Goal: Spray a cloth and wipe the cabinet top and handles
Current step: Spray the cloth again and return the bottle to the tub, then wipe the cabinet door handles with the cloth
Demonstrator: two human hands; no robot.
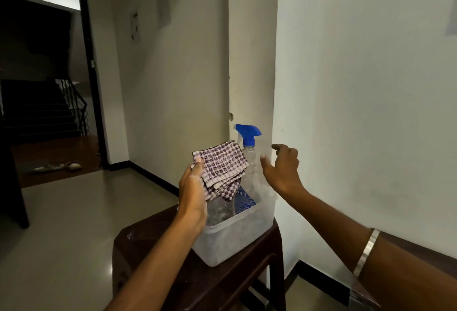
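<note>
My left hand [194, 187] grips a folded checked cloth [222, 167], purple and white, held above a translucent plastic tub [237, 239]. A clear spray bottle [251, 162] with a blue trigger head stands upright in the tub, just behind the cloth. My right hand [282, 165] hovers to the right of the bottle with fingers spread, close to it but apart from it. No cabinet is in view.
The tub sits on a dark brown plastic stool [197, 281] against a white wall corner [252, 63]. Another bottle with a blue label [243, 200] stands inside the tub. To the left lie open floor, a dark doorway, stairs and shoes [58, 166].
</note>
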